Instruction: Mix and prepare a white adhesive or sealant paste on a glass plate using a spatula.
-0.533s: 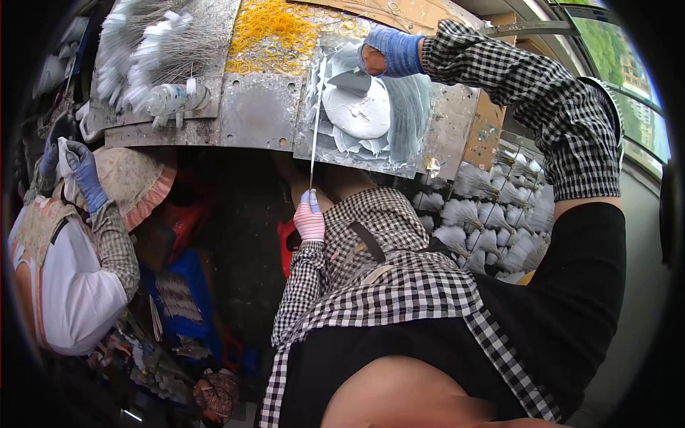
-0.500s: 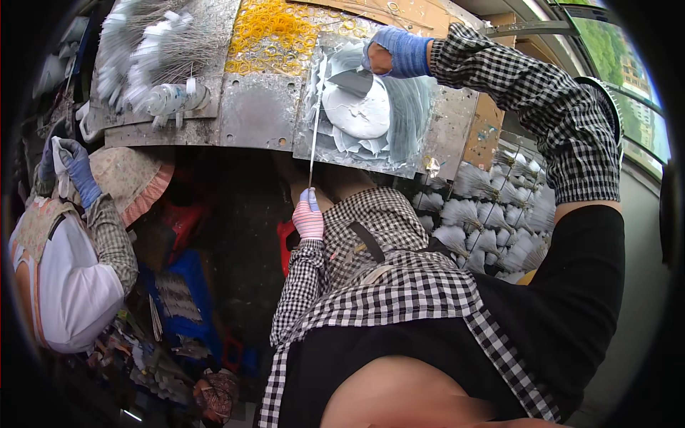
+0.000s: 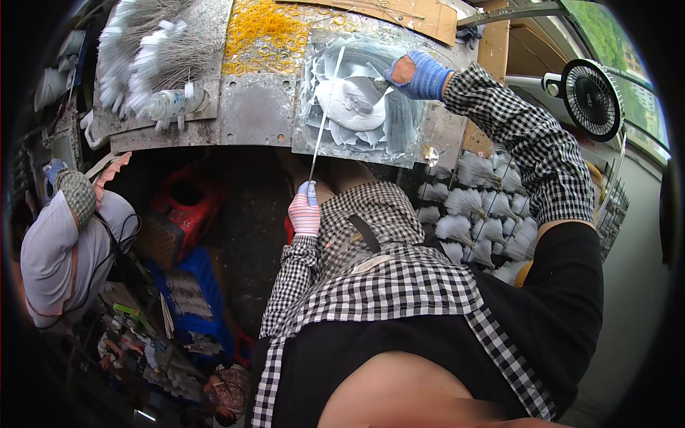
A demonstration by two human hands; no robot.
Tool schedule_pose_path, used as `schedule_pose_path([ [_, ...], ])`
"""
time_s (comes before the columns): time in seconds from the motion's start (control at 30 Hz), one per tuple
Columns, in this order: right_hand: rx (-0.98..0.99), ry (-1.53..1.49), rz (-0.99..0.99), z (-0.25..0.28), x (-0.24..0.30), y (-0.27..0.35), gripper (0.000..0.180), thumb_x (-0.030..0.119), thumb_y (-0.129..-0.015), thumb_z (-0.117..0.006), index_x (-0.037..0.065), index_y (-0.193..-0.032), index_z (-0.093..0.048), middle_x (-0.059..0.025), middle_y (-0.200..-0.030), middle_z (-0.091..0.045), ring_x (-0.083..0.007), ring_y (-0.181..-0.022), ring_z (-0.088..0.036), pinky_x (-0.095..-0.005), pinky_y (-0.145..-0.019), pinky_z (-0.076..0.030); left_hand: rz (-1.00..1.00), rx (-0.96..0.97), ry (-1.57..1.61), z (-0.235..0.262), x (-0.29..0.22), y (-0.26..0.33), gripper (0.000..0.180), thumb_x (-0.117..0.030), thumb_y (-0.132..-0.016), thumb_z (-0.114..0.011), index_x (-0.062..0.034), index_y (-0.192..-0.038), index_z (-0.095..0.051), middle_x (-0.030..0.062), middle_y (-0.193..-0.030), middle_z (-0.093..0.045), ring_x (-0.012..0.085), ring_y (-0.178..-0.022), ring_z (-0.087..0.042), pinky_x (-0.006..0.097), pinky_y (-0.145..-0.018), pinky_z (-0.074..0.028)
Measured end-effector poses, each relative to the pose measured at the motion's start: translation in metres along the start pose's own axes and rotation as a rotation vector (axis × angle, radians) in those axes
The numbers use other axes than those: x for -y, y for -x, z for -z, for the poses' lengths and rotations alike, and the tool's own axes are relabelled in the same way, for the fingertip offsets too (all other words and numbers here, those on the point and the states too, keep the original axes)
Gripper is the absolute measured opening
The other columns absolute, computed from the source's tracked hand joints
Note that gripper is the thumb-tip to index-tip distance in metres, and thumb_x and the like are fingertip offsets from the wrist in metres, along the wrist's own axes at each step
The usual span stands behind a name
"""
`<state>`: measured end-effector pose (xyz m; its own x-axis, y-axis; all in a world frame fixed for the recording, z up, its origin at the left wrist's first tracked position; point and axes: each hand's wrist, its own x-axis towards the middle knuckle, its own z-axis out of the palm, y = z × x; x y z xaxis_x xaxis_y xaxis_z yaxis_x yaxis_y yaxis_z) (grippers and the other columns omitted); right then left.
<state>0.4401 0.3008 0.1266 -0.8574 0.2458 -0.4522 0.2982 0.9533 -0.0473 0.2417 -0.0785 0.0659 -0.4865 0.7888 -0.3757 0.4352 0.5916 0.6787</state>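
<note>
Left hand (image 3: 305,216), in a pink striped glove, was closed around the lower end of a thin white rod (image 3: 325,114). Right hand (image 3: 417,75), blue-gloved, pressed loosely curled on the white paste heap (image 3: 354,103); grip unclear. The rod crossed that heap's left side. Yellow rubber rings (image 3: 265,30) lay left of the heap.

rings (image 3: 265,34) left of paste (image 3: 354,107) — fan (image 3: 591,98) right

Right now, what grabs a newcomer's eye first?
The thin rod, held at its lower end by the left hand and slanting up across a pile of white feathers on the metal worktop. The blue-gloved right hand presses into that pile; yellow rubber bands lie just left.
</note>
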Motion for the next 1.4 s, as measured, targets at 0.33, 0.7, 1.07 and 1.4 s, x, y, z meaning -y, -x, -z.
schedule_pose_path([
  [0.33,0.29,-0.309,-0.553,-0.046,0.069,0.104,0.024,0.028,-0.084,-0.054,0.01,-0.085,-0.069,-0.0153,-0.082,-0.07,-0.0334,-0.079,-0.069,-0.0464,-0.067,-0.054,-0.086,0.092,-0.094,0.011,0.008,0.015,0.021,-0.022,-0.097,-0.056,-0.0057,-0.104,-0.067,0.0194,-0.085,-0.067,0.0388,-0.078,-0.065,0.044,-0.069,-0.051],
  [0.7,0.193,-0.471,-0.725,0.003,0.09,0.048,0.032,0.035,-0.084,-0.058,0.007,-0.093,-0.071,-0.0192,-0.089,-0.071,-0.0365,-0.086,-0.069,-0.0448,-0.076,-0.055,-0.104,0.203,-0.114,-0.007,-0.003,0.019,0.021,-0.022,-0.095,-0.061,-0.0052,-0.104,-0.069,0.0217,-0.08,-0.066,0.0391,-0.074,-0.064,0.043,-0.067,-0.051],
  [1.07,0.146,-0.455,-0.903,0.006,0.098,0.107,0.035,0.042,-0.089,-0.056,0.013,-0.108,-0.064,-0.0168,-0.094,-0.07,-0.0356,-0.09,-0.067,-0.0483,-0.082,-0.052,-0.148,0.032,-0.157,-0.006,0.026,-0.004,0.022,-0.023,-0.095,-0.059,-0.0043,-0.103,-0.069,0.0211,-0.083,-0.068,0.039,-0.075,-0.065,0.045,-0.066,-0.052],
  [1.4,-0.135,-0.446,-0.986,-0.054,0.123,0.06,0.038,0.035,-0.092,-0.054,0.01,-0.12,-0.06,-0.0145,-0.099,-0.069,-0.0326,-0.09,-0.067,-0.0457,-0.076,-0.052,-0.093,0.167,-0.084,-0.008,0.035,-0.035,0.041,-0.027,-0.094,-0.063,-0.0047,-0.127,-0.056,0.0163,-0.095,-0.066,0.0312,-0.082,-0.064,0.04,-0.075,-0.052],
])
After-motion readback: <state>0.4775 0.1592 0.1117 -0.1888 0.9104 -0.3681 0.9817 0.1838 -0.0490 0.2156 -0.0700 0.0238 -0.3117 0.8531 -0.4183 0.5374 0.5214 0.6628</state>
